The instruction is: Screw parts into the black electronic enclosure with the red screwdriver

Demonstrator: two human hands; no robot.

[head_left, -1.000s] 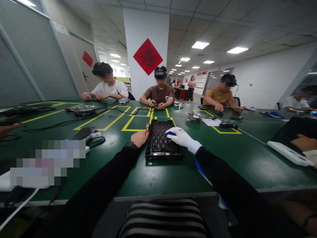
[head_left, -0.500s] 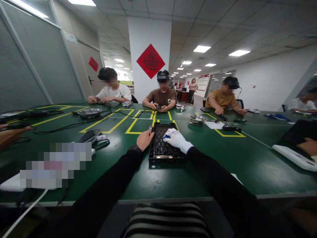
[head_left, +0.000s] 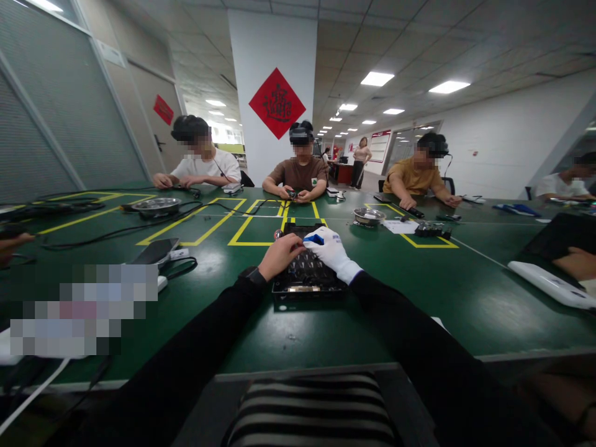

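A shallow black case lies on the green table in front of me, with rows of small raised fittings inside. Over its middle, my left hand, bare, has its fingers drawn together and reaching to my right fingertips. My right hand wears a white glove with blue on the finger side. Its fingers are bent into a pinch above the case. Whatever lies between the fingertips of either hand is too small or hidden. A small shiny round object shows just beyond my left hand, at the case's left side.
A phone and a blurred-out white item lie to the left. Metal bowls stand farther back, with black parts at the right. Cables cross the table's left side. Yellow tape marks the green tabletop. Several people sit around it.
My left hand has moved from the case's left edge in over the case to meet my right fingertips. My gloved hand has turned and risen slightly. The view has shifted a little.
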